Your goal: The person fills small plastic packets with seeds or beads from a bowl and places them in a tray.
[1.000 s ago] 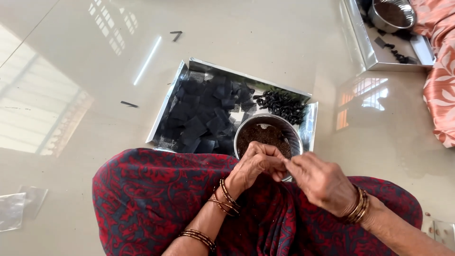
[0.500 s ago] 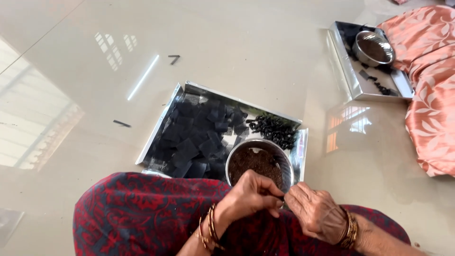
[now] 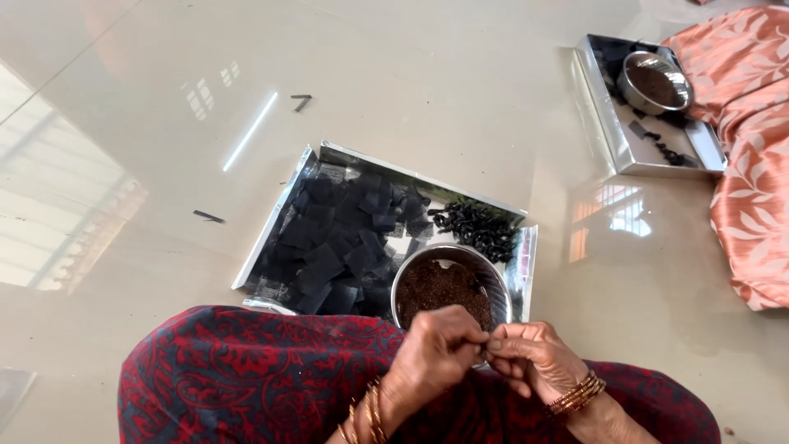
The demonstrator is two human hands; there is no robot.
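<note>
My left hand (image 3: 433, 352) and my right hand (image 3: 532, 358) meet over my lap, their fingertips pinched together on a small dark piece that is mostly hidden. Both wrists wear bangles. Just beyond the hands stands a steel bowl (image 3: 411, 284) filled with brown powder. It sits on a shiny metal tray (image 3: 526, 247) that also carries a heap of black square sheets (image 3: 337, 242) and a pile of small black rolled pieces (image 3: 477, 228).
A second metal tray (image 3: 612, 136) with a steel bowl (image 3: 653, 82) lies at the far right, beside a person in orange floral cloth (image 3: 752, 164). Stray black strips (image 3: 300, 100) (image 3: 208, 216) lie on the glossy floor. My red patterned garment (image 3: 246, 378) covers my lap.
The view has shifted, so the tray and my hands sit a little differently in the picture. My hands stay together at the bowl's near rim, fingers working the small piece.
</note>
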